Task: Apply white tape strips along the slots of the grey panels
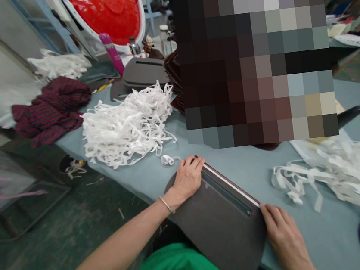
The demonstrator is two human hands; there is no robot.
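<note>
"What are the fingers doing?"

"The fingers [192,164] of the left hand [188,181] are closed together and curl over one end of a straight edge. The fingers [270,216] of the right hand [284,240] clasp its other end."

"The edge of what?"

"A rounded dark grey panel [221,230], though I can't tell its material. A white strip [229,185] runs along that edge, just beside a long slot [226,194]."

"Where's the panel?"

"At the near edge of a pale blue-grey table [256,174], overhanging it slightly, right in front of the person's green top [179,269]. A thin silver bangle [166,205] circles the left wrist."

"What's around it?"

"A tangled heap of white ribbon strips [127,128] lies just past the left hand, and a looser bunch [330,174] lies to the right. Farther off are a crumpled dark red striped cloth [50,110], another slotted panel [143,72], and a dark stack [173,79] partly hidden behind a pixelated patch."
</note>
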